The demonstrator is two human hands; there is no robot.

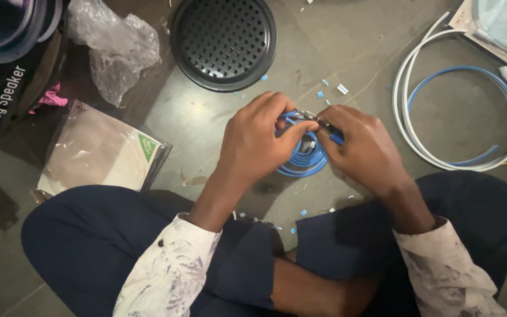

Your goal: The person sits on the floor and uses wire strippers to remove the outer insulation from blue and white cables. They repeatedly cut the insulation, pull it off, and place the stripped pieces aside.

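From the head view, the left hand (256,138) pinches a strand of the small blue cable coil (302,157) lying on the floor (206,117) in front of the crossed legs, while the right hand (362,147) grips a slim metal tool (318,121) closed around the cable end; the work likely goes best with the strand held taut and the cut kept shallow. The tool's tip and the cable end are hidden between the fingers, so the kind of tool is hard to tell.
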